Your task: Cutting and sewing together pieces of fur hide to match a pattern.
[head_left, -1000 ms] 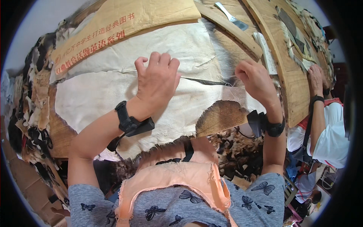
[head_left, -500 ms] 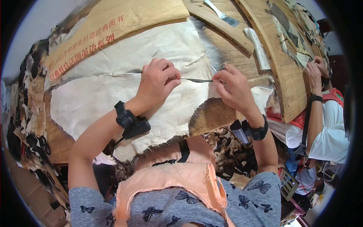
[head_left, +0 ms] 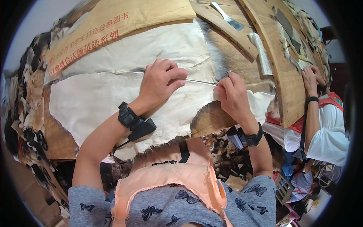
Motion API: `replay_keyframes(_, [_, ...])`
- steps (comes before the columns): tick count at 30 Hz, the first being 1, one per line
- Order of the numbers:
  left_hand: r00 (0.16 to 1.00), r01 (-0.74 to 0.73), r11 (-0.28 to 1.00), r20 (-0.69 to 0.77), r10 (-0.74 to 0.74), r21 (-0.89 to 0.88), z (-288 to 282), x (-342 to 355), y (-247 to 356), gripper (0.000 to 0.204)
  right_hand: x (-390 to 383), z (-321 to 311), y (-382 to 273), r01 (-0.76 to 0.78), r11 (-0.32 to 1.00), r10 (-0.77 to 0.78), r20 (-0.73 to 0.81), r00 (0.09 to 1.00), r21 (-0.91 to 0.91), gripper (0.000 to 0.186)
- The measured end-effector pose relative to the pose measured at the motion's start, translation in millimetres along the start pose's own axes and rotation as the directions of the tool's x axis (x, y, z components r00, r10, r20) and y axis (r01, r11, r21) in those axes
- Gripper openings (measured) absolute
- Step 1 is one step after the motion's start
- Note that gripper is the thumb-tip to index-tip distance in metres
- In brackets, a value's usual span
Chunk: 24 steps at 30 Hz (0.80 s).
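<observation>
Two cream-white fur pelts lie skin side up, edge against edge: the near pelt (head_left: 94,98) and the far pelt (head_left: 159,43). My left hand (head_left: 162,81) is closed in a pinch on the pelt edges where they meet. To its right, my right hand (head_left: 233,92) also pinches the edges, thumb against fingers. A thin line runs taut between the hands; I cannot make out whether it is thread or the folded edge. A metal ring, perhaps a thimble (head_left: 227,73), shows on a right finger. Any needle is hidden.
A yellow printed paper sheet (head_left: 151,11) covers the pelt's far side. Beyond my right hand lie a wooden strip (head_left: 228,32), a metal scraper (head_left: 228,17), a white strip (head_left: 261,53) and a raised board (head_left: 281,83). Another person's hands (head_left: 312,77) work at the right.
The dark gap between my hands has narrowed to a thin line. My right hand has moved slightly down and turned, its fingers more closed. The left keeps its pinch.
</observation>
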<state>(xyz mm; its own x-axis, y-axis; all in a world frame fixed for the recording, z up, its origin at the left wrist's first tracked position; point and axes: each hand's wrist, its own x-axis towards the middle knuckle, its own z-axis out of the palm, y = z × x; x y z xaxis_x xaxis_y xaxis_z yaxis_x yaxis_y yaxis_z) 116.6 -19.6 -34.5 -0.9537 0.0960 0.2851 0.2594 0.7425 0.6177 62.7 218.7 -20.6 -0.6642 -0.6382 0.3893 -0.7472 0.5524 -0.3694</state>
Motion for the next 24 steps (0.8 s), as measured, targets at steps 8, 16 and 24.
replay_keyframes(8, [0.997, -0.041, 0.999, -0.070, 0.039, -0.023, 2, 0, -2, 0.023, -3, -2, 8, -0.097, 0.995, 0.098, -0.021, 0.995, 0.026, 0.018])
replay_keyframes(16, [0.999, -0.038, 0.979, -0.002, 0.039, 0.198, -2, 6, 25, 0.015, 34, 1, -16, 0.025, 0.992, -0.020, -0.036, 0.999, 0.125, 0.019])
replay_keyframes(24, [0.998, -0.055, 0.998, -0.017, 0.054, -0.015, 3, 6, 9, 0.014, 33, 27, -9, 0.005, 0.952, -0.028, 0.069, 0.997, 0.307, 0.019])
